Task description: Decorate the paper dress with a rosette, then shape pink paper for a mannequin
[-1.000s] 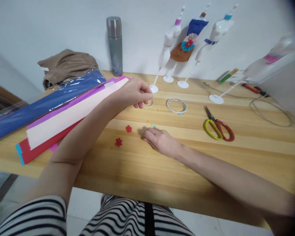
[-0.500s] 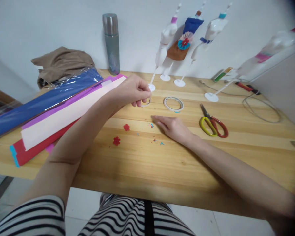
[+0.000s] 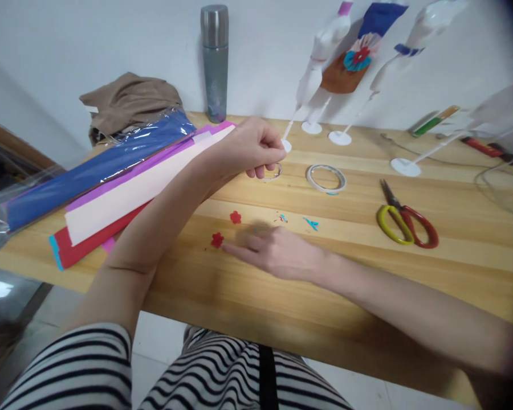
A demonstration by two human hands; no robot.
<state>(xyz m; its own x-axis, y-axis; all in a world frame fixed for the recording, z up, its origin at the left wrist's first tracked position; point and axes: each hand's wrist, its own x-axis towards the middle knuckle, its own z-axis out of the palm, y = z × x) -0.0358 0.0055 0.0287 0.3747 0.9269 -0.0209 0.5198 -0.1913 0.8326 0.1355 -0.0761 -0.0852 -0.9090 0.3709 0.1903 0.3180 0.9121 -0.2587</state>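
Note:
My left hand (image 3: 261, 149) is raised over the back of the table, its fingertips pressed together in a pinch. Whatever is between them, if anything, is too small to make out. My right hand (image 3: 284, 253) is low over the wood, its index finger stretched out to a small red paper flower (image 3: 217, 240); whether the tip touches it I cannot tell. A second red flower (image 3: 235, 217) lies just behind. Tiny red and blue paper scraps (image 3: 282, 217) and some blue slivers (image 3: 312, 224) lie beyond my right hand.
Scissors (image 3: 406, 219) and a tape roll (image 3: 326, 178) lie at the right; another ring (image 3: 274, 172) is partly behind my left hand. Paper sheets (image 3: 149, 185) and a blue wrapped roll (image 3: 98, 176) cover the left. Mannequins (image 3: 311, 85) and a flask (image 3: 215, 68) stand along the back.
My right hand has swept left and closer to me, from the scraps to the red flower. The left hand keeps its pinch. The whole view has shifted, so things appear further right.

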